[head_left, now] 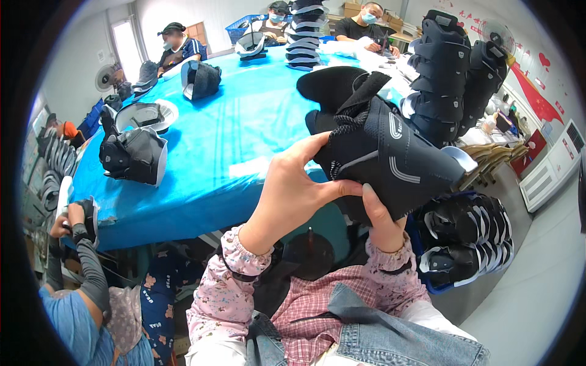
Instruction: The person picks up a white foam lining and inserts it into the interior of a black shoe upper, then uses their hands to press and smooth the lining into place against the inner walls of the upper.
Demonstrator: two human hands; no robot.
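Observation:
Both my hands hold a black shoe upper (397,155) with pale grey stripes, raised over the near edge of the blue-covered table (244,134). My left hand (296,186) grips its left side, the thumb pressed on the lower edge. My right hand (386,222) holds that edge from below, its thumb next to the left one; its other fingers are hidden behind the upper. Black flaps stick up at the top of the upper, and a whitish piece shows at its right tip. Behind it stands a tall stack of black uppers (436,79).
More uppers lie at the table's left (133,155) and middle (201,79). Another stack (304,36) stands at the back. A blue crate (434,288) of uppers is low at my right. At left a co-worker (76,317) handles a dark piece; other people sit across the table.

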